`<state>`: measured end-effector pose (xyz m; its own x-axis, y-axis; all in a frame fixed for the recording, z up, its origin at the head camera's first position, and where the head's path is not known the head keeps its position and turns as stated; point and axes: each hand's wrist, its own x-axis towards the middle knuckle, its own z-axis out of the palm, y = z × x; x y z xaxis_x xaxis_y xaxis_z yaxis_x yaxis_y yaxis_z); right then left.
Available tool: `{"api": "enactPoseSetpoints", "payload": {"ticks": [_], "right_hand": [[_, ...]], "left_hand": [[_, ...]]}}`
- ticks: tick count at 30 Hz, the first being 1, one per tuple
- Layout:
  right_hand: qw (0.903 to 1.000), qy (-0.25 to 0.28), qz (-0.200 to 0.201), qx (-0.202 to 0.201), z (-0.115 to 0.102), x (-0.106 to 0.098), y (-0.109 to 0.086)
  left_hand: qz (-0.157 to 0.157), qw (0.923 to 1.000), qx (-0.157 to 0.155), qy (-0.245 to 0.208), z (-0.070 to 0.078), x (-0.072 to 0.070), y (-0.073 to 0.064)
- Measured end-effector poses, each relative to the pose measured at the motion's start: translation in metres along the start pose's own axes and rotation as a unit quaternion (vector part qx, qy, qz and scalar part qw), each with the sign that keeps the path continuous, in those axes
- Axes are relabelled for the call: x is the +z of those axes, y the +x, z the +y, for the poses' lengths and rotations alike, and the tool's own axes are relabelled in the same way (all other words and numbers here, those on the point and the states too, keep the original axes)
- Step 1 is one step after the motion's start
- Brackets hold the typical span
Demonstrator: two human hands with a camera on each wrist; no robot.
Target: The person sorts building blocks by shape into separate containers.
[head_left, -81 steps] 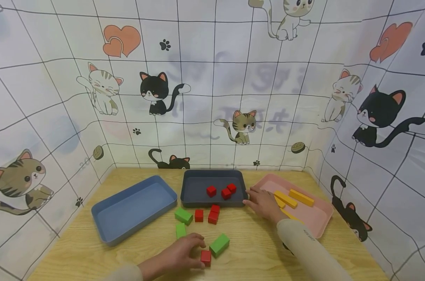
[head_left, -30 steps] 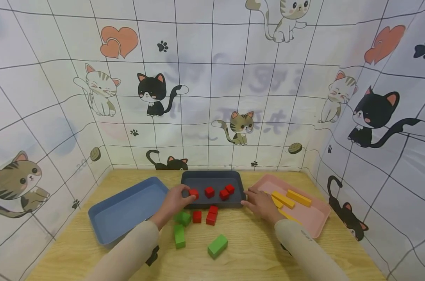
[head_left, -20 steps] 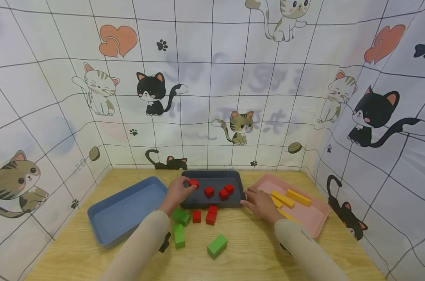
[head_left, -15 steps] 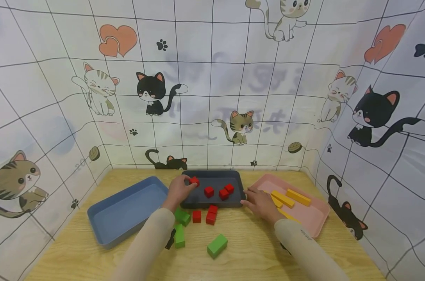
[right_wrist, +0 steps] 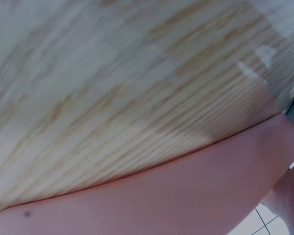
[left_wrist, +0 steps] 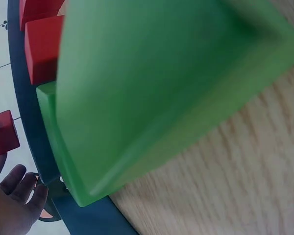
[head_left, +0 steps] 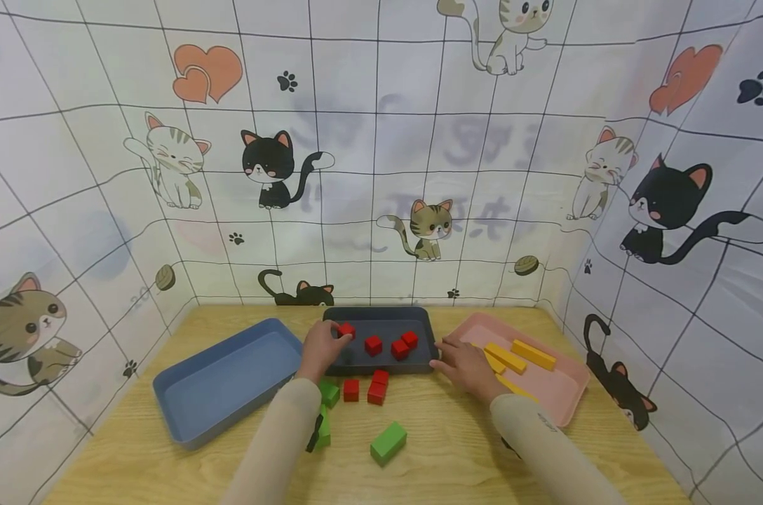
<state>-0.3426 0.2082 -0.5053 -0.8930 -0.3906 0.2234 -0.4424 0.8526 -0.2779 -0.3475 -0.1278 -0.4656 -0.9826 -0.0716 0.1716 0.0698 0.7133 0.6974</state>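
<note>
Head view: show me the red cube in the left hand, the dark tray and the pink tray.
Red cube (head_left: pixel 348 331): head view, uncovered side.
Dark tray (head_left: pixel 383 328): head view, bare floor.
Pink tray (head_left: pixel 554 390): head view, bare floor.

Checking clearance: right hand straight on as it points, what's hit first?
Probably the dark tray, at its right-hand side wall: the right hand has fingers at that rim, possibly touching; depth is unclear.

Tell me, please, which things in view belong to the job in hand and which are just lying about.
Likely in the job: left hand, red cube it pinches, dark tray, red cubes inside, loose red cubes, right hand.

Apparently just lying about: green blocks, blue tray, pink tray, yellow bars.
</note>
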Motion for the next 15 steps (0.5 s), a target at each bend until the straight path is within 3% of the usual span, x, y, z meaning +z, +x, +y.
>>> {"api": "enactPoseSetpoints", "payload": {"ticks": [8, 15], "right_hand": [[0.9999, -0.007, 0.008, -0.008, -0.0005, 0.0007, 0.0007], [1.0000, -0.001, 0.004, -0.006, -0.0020, -0.0012, -0.0003]], "left_hand": [[-0.029, 0.9988, 0.030, 0.025, 0.0004, -0.0036, -0.0047], [-0.038, 0.9981, 0.026, 0.042, -0.0027, -0.0085, -0.0030]]}}
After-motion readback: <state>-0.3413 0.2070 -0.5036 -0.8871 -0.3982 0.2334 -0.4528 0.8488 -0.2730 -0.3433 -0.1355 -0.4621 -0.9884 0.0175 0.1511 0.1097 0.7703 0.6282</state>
